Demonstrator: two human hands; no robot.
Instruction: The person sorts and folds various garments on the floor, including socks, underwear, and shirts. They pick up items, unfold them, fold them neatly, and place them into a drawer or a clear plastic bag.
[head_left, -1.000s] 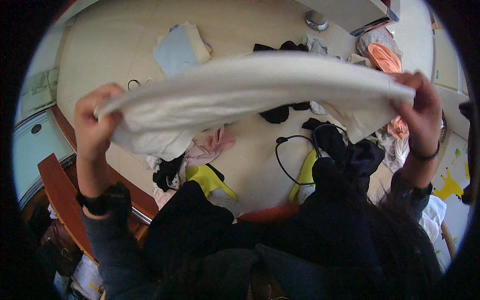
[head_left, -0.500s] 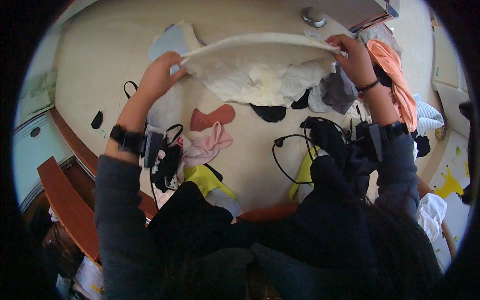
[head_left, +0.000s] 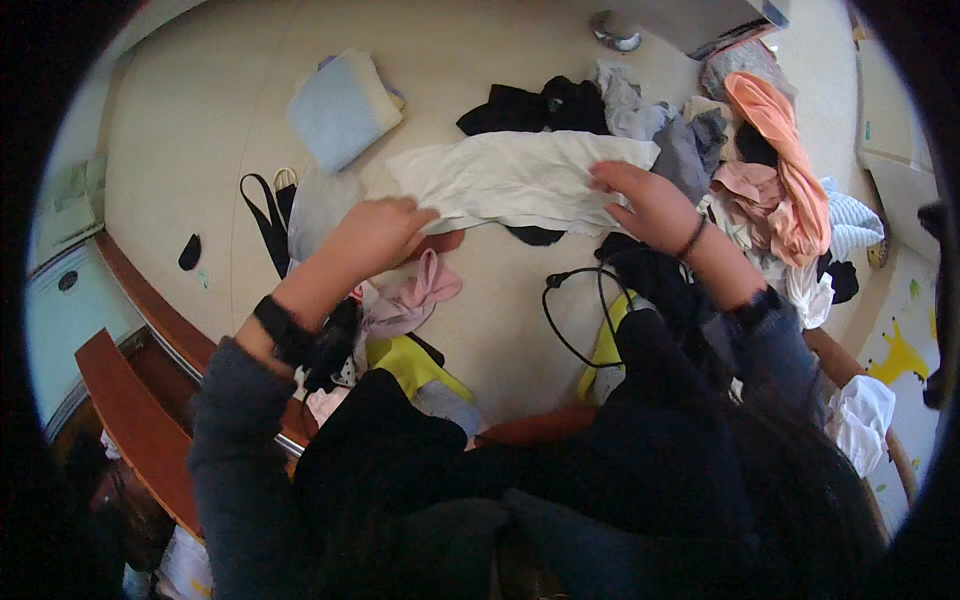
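Observation:
A white cloth lies folded into a wide band on the floor in front of me. My left hand is at its near left corner, fingers slightly bent and loosely apart. At the right end rests my right hand, thumb and fingers apart over the cloth's edge. Black garments lie just beyond the cloth, and a bit of dark fabric shows under its near edge. Beside my left wrist is a pink garment.
A folded pale blue and cream cloth lies at the far left. On the right is a heap of clothes with an orange garment and grey pieces. A black cord loops near my knees. Black straps lie at left.
Both hands have come down and nearer to me. The white cloth, held up by its far edge before, now lies folded on the floor, uncovering the black garments beyond it.

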